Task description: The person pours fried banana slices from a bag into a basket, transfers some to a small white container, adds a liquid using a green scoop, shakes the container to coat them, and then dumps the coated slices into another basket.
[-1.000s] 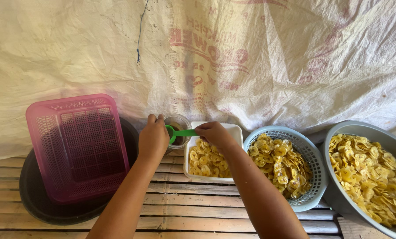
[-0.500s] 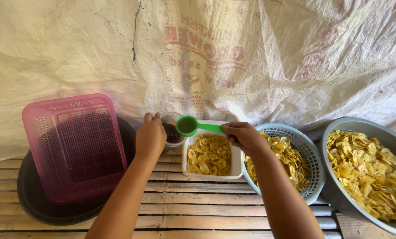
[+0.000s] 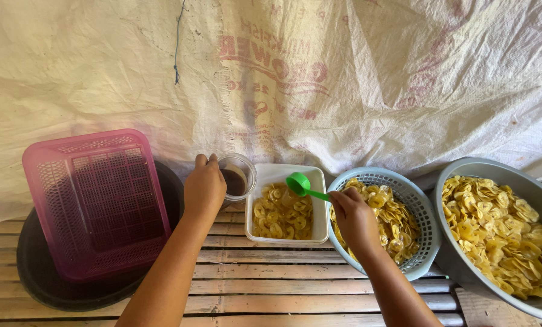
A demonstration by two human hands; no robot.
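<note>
We see the left hand (image 3: pixel 204 189) wrapped around a small clear cup (image 3: pixel 237 175) of dark brown liquid, holding it just left of the white tub (image 3: pixel 319 206). The right hand (image 3: pixel 354 218) pinches the handle of a green spoon (image 3: pixel 300 183), whose bowl hangs over the tub's right half. Yellow chips (image 3: pixel 281 212) lie inside the tub. Just right of it, under the right hand, sits a blue-grey basket (image 3: pixel 421 209) with more chips, and beside that a grey basin (image 3: pixel 458 266) heaped with them. At the left we see a pink basket (image 3: pixel 95 203) upside down on a black basin (image 3: pixel 53 284). Everything rests on a slatted bamboo floor (image 3: pixel 271 284) against a white sack sheet (image 3: pixel 374 79).
</note>
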